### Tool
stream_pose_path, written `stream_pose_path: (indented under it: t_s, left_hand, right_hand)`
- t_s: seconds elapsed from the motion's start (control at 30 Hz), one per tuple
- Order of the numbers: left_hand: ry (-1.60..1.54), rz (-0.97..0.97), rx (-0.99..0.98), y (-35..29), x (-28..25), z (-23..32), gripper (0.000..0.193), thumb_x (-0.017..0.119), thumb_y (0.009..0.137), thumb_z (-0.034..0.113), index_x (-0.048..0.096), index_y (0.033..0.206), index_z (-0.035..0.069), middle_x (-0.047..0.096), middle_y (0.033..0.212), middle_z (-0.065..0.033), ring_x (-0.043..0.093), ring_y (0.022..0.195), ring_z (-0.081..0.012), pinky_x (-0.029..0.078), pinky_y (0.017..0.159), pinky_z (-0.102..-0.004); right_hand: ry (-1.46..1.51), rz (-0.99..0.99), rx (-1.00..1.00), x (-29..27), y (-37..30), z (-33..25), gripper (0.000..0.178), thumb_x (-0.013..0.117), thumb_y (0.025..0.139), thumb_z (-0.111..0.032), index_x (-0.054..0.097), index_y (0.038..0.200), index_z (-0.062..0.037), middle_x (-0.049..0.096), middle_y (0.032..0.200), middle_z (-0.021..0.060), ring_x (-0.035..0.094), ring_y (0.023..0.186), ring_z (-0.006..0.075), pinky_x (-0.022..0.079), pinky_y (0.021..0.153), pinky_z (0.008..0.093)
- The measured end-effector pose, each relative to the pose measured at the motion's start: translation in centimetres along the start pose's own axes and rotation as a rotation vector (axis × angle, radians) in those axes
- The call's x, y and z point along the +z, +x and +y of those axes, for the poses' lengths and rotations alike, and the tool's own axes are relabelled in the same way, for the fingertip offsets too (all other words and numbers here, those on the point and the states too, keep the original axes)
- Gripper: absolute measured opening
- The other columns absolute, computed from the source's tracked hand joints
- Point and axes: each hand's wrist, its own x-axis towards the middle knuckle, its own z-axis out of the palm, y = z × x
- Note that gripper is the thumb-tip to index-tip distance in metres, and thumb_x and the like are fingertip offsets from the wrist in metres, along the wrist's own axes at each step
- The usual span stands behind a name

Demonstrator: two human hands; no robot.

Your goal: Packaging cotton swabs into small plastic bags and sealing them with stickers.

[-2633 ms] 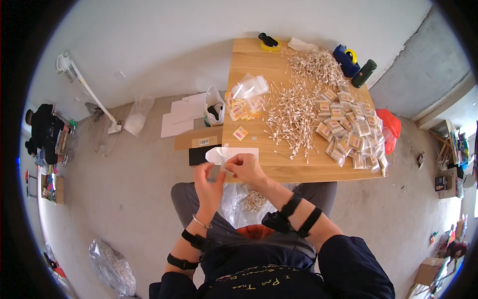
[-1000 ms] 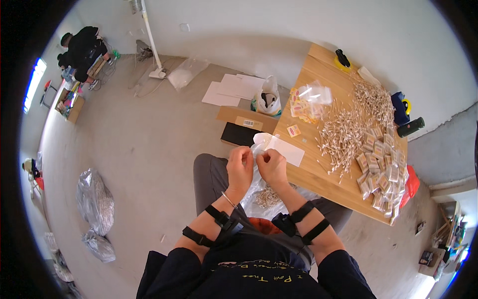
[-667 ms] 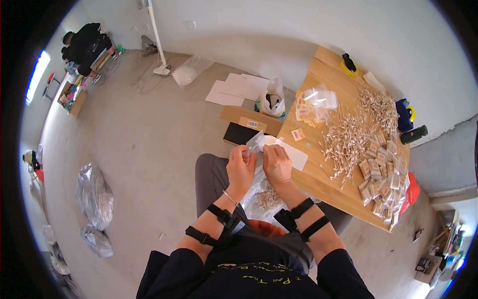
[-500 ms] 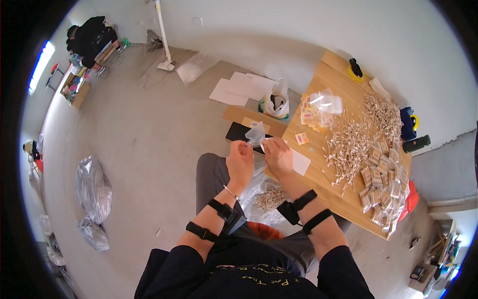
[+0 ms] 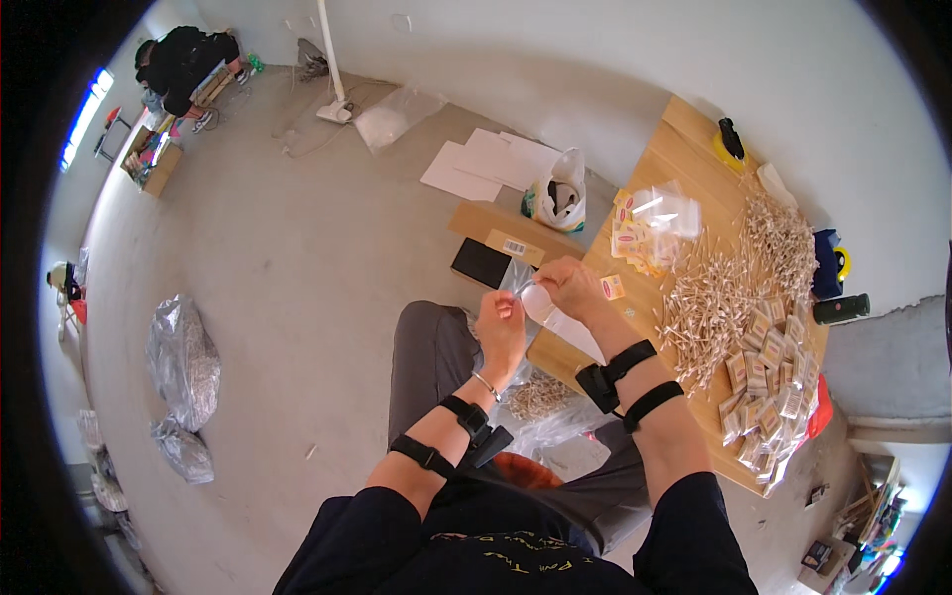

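Compared with half a second ago, the right hand (image 5: 573, 290) has gone farther forward than the left hand (image 5: 502, 332); the two were nearly level then. They are now apart, with a small gap between their fingertips. Both have their fingers bent inward, but whether either is clamped on the clear film (image 5: 516, 279) I cannot tell: it shows at the gap, just beyond the left fingertips and beside the right ones. A white sheet (image 5: 575, 333) lies beneath and nearer the body than the right hand, on the wooden table (image 5: 561, 359). Just right of that hand is a small printed card (image 5: 612, 288), and ahead of it to the right are more cards (image 5: 628, 241) beside clear bags (image 5: 674, 212). Farther right come loose cotton swabs (image 5: 699, 309), then a heap of filled packs (image 5: 764, 382). Ahead of the left hand sits a black box (image 5: 481, 262), and nearer the body, between the forearms, swabs (image 5: 537, 397) show in a clear plastic bag (image 5: 535, 432)
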Motion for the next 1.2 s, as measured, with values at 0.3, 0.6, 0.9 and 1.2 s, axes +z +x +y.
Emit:
stream_pose_path:
  t_s: [0.3,0.6,0.9,1.2]
  left_hand:
    - [-0.123,0.018,-0.058,0.6,0.6,-0.4,0.011,0.062,0.090,0.006,0.057,0.097,0.000,0.066,0.083,-0.0079,0.068,0.072,-0.0154,0.054,0.067,-0.0264]
    - [-0.225,-0.101,-0.127,0.2,-0.3,-0.9,0.011,0.061,0.091,0.004,0.052,0.096,0.000,0.063,0.092,-0.0095,0.067,0.081,-0.0165,0.055,0.071,-0.0272]
    - [-0.476,0.053,-0.610,0.5,0.5,0.9,0.038,0.066,0.090,0.012,0.037,0.113,0.003,0.062,0.089,-0.0091,0.062,0.077,-0.0149,0.052,0.067,-0.0274]
    - [-0.394,0.002,-0.593,-0.8,1.0,1.4,0.052,0.070,0.087,0.015,0.035,0.122,0.001,0.061,0.090,-0.0083,0.056,0.080,-0.0135,0.045,0.073,-0.0256]
  right_hand:
    - [0.015,-0.014,0.013,0.1,0.9,-0.3,0.010,0.065,0.082,-0.021,0.072,0.087,-0.0171,0.068,0.089,0.0090,0.064,0.090,0.0293,0.052,0.074,0.0404]
    - [0.020,-0.055,-0.022,0.2,0.9,0.2,0.010,0.067,0.080,-0.015,0.073,0.087,-0.0136,0.068,0.086,0.0092,0.064,0.086,0.0290,0.052,0.074,0.0392]
    - [0.060,-0.087,-0.172,-2.0,0.6,2.3,0.007,0.067,0.080,-0.010,0.071,0.086,-0.0104,0.069,0.087,0.0068,0.063,0.089,0.0264,0.051,0.077,0.0371]
    - [-0.047,-0.024,0.175,-0.5,0.2,-0.1,0.018,0.062,0.082,-0.026,0.072,0.087,-0.0123,0.066,0.105,0.0083,0.045,0.121,0.0301,0.023,0.107,0.0481]
